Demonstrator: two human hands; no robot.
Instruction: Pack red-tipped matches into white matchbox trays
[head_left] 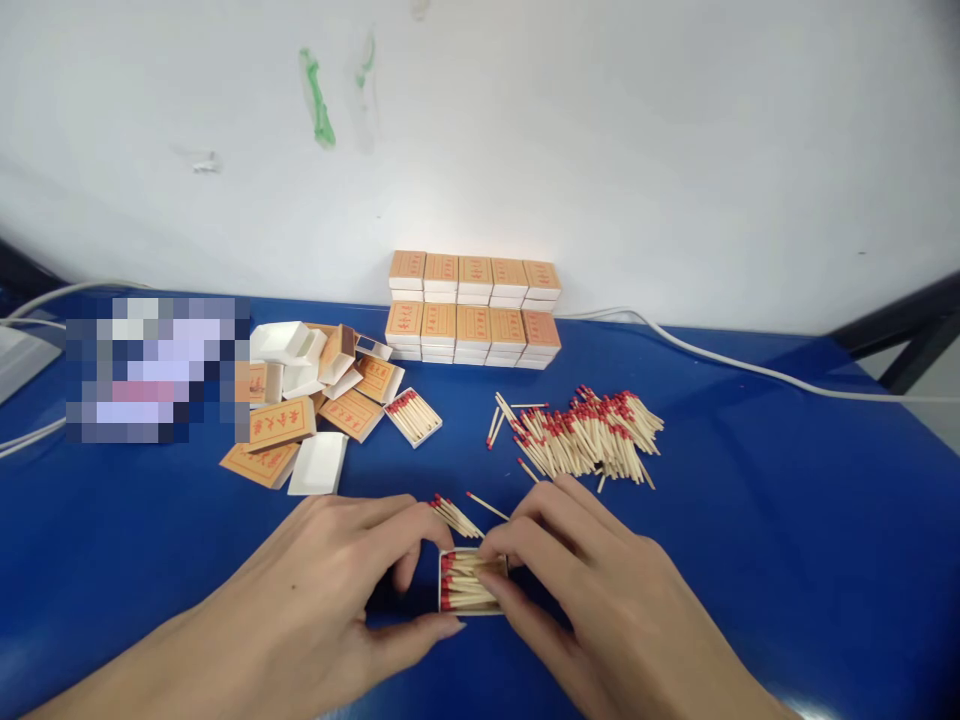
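Two bare forearms reach in from the near side, both hands palm-down and meeting at a small match tray (469,585). The left hand (337,590) lies left of the tray, thumb along its near side and forefinger curled at its far left corner, pinching it. The right hand (600,590) lies right of the tray, fingertips (496,548) bent onto its right end; its grip is unclear.

Stuff around the stacked matchboxes (474,310)
Loose matches (585,432) are heaped front-right of the stack, empty sleeves and trays (315,400) are scattered to its left, a filled tray (413,416) is laid just in front, and a white cable (720,358) is run off to its right.
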